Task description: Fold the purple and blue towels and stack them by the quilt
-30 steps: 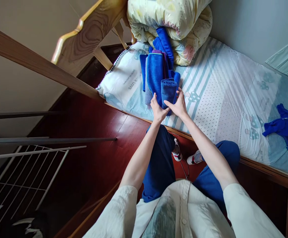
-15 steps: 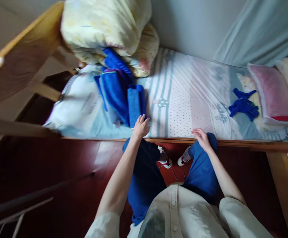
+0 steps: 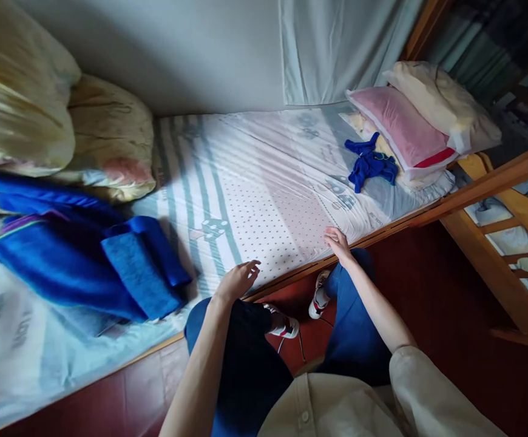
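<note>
My left hand (image 3: 237,280) hovers open over the front edge of the mattress (image 3: 264,200), fingers loosely spread, holding nothing. My right hand (image 3: 338,243) rests open near the same edge further right, also with nothing in it. A stack of folded blue towels (image 3: 86,261) lies on the bed to the left of my left hand, apart from it. A crumpled blue cloth (image 3: 369,167) lies further along the bed by the pillows, beyond my right hand.
A rolled yellow quilt (image 3: 40,127) sits behind the towels. A pink pillow (image 3: 398,130) and a cream pillow (image 3: 441,103) lie at the right end. A wooden bed rail (image 3: 487,182) crosses at the right. My knees and shoes are over the dark red floor (image 3: 446,303).
Both hands have left the folded towels and drawn back along the bed edge. My view has swung right, bringing the pillows and the crumpled blue cloth closer to the middle.
</note>
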`<state>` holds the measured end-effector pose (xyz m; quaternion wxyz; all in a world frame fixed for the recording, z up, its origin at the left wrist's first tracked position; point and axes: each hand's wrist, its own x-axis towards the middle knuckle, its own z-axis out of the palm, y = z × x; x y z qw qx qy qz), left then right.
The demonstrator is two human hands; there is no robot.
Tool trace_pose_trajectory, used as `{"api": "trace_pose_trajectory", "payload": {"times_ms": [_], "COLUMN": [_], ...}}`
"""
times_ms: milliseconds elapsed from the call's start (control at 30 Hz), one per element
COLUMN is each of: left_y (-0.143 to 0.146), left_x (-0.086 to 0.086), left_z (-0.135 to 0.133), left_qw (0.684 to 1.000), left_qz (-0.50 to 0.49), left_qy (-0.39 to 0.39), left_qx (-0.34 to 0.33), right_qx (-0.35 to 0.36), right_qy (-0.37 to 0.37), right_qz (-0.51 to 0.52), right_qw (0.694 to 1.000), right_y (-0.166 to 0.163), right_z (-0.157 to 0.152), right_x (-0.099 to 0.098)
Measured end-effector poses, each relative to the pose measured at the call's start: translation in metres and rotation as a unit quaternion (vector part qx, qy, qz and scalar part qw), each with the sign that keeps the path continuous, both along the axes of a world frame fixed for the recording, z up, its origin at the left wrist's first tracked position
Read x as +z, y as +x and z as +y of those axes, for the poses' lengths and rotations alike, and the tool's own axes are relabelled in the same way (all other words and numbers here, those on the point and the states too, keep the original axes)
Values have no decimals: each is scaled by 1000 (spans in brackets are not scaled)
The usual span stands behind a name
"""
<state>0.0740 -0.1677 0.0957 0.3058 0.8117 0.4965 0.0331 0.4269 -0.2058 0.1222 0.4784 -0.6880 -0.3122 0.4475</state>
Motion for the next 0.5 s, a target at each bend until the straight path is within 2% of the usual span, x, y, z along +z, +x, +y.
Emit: {"api": "trace_pose_trajectory", "payload": {"times_ms": [100,233,367,500], "left_y": [27,47,48,40], "left_x": [-3,-1,2,1], "left_z": [7,10,14,19], "left_qw": [999,997,996,997], "left_qz": [-19,-15,-4,4], "left_qy": [-29,-57,-75,-78], "left_qx": [-24,-48,-39,-19], "right_qx": [-99,-221,-304,-336], "right_qy": [16,26,39,75], "right_qz": [9,90,177,220], "right_qw": [995,971,935,912], "right_y": [23,54,93,128], "right_z": [29,83,136,165], "right_x": [-8,-15,-30,-59]}}
